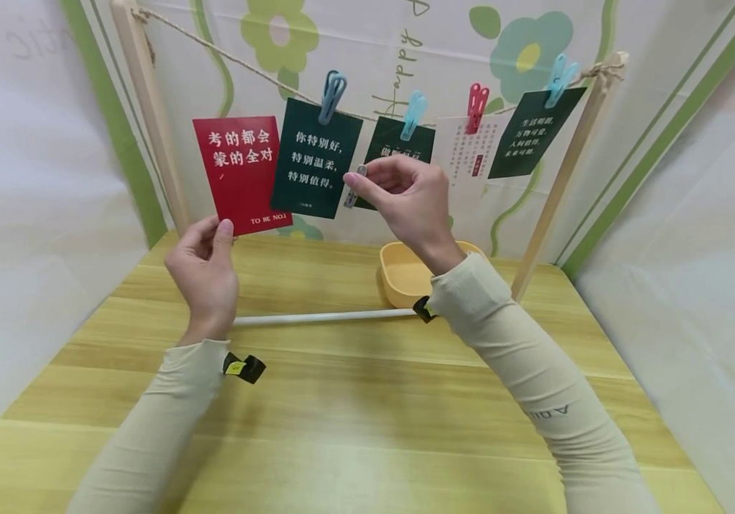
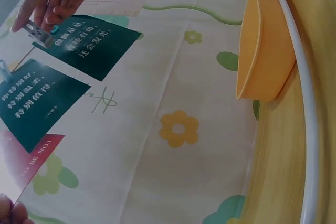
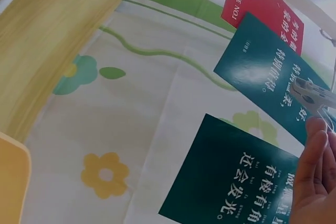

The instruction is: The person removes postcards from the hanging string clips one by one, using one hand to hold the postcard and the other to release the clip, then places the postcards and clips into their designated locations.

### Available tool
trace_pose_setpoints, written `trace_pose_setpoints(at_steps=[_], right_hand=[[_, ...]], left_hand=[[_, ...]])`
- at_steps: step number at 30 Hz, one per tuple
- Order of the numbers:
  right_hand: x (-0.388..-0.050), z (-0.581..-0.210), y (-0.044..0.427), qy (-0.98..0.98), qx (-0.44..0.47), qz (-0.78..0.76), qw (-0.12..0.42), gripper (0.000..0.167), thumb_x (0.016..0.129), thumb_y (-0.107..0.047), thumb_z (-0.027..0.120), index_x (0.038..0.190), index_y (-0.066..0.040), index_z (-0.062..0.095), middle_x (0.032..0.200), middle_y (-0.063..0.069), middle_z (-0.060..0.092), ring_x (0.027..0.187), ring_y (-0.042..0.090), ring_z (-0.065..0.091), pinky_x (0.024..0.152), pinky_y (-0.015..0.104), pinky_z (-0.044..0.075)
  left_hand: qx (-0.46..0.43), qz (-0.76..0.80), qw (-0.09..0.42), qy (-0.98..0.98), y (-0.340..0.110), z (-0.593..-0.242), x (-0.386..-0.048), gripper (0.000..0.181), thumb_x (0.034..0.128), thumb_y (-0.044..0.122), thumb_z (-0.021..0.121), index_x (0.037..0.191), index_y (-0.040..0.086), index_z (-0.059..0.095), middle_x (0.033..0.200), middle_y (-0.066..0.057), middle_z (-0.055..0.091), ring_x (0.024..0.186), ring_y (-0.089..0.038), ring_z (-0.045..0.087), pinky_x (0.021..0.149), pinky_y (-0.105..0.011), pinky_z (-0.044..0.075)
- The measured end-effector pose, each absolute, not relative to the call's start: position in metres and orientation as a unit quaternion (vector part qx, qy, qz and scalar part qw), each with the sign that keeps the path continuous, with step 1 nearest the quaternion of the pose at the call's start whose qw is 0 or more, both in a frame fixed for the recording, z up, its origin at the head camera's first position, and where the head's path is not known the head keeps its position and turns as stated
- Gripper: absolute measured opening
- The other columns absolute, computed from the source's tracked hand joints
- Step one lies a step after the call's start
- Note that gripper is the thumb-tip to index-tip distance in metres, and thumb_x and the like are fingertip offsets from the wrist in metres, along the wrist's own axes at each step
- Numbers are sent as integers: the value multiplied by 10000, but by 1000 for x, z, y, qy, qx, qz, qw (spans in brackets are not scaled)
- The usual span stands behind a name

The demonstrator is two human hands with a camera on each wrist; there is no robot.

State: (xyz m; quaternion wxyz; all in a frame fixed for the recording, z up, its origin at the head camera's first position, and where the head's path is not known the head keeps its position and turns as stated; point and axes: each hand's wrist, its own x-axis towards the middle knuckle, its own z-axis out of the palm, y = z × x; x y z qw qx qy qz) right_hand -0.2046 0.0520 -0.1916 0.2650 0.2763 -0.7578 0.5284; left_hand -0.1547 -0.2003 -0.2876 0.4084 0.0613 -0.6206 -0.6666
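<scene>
The left hand pinches the red card by its lower edge, thumb in front, probably so the top stays free below the rope. The right hand pinches a grey clip between thumb and fingertips, seemingly to leave its jaws unobstructed. The posts appear to keep the rope up off the bench, letting the clipped cards, such as the green card, hang facing out. The red card sits left of that one, partly behind it, slightly tilted and smooth, with two white lines of characters above "TO BE NO.1".
</scene>
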Motion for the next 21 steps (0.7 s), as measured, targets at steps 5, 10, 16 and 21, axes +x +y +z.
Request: trace_pose_setpoints(at_steps=[5,10,16,21], right_hand=[[-205,-199,60,-759,278,526,263,272,878,-257,888,1031,-53,794,942,93,810,767,146,734,716,250,606],[-207,-207,66,-762,278,520,269,263,877,-243,889,1027,-49,795,942,103,810,761,135,730,713,246,607],[-209,-216,73,-766,275,515,269,264,878,-241,888,1018,-39,792,931,111,804,752,137,721,707,238,599],[-211,-224,80,-774,265,511,266,265,880,-254,887,1014,-46,792,930,103,802,757,142,714,707,231,592]], left_hand=[[59,-669,401,-623,-197,-291,-158,287,1016,211,715,1238,35,764,966,68,695,888,-120,630,816,-198,532],[62,-667,386,-634,-196,-294,-160,290,1023,227,706,1257,65,760,985,71,683,899,-119,625,807,-194,523],[65,-668,368,-643,-197,-296,-162,295,1028,237,699,1265,70,754,985,72,679,910,-123,618,807,-197,515],[69,-666,352,-654,-197,-298,-162,305,1035,242,687,1283,72,743,999,78,674,926,-121,618,818,-189,517]])
